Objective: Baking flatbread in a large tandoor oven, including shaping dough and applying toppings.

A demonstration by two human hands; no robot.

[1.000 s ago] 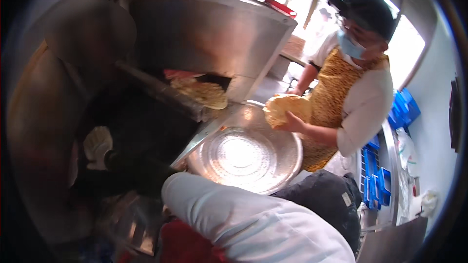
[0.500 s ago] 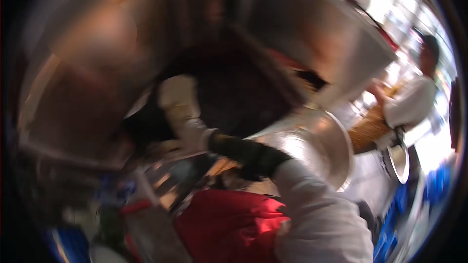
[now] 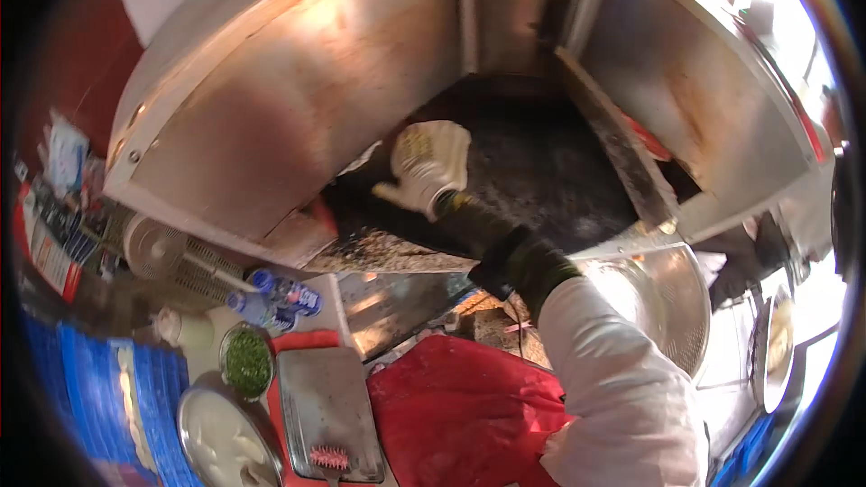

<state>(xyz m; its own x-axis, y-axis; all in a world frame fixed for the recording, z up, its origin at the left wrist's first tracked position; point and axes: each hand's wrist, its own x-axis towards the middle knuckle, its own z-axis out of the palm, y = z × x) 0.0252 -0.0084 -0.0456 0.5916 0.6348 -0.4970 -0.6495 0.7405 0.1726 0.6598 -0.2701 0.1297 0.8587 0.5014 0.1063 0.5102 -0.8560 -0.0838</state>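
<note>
We've got smudgy, half-shiny sheet-metal panels [image 3: 361, 63] up at 11 o'clock, a mostly matt black cooking surface [image 3: 550, 171] toward 2, a dull cloth work glove [image 3: 431, 167] near centre. Matt white cloth sleeve [image 3: 622, 379] at 5, creased, slightly glossy red apron [image 3: 465, 410] at 6, blue plastic trays [image 3: 95, 388] at 8.

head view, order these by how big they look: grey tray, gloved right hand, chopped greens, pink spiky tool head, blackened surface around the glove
Largest to smallest:
1. Blackened surface
2. Grey tray
3. Gloved right hand
4. Chopped greens
5. Pink spiky tool head
</note>
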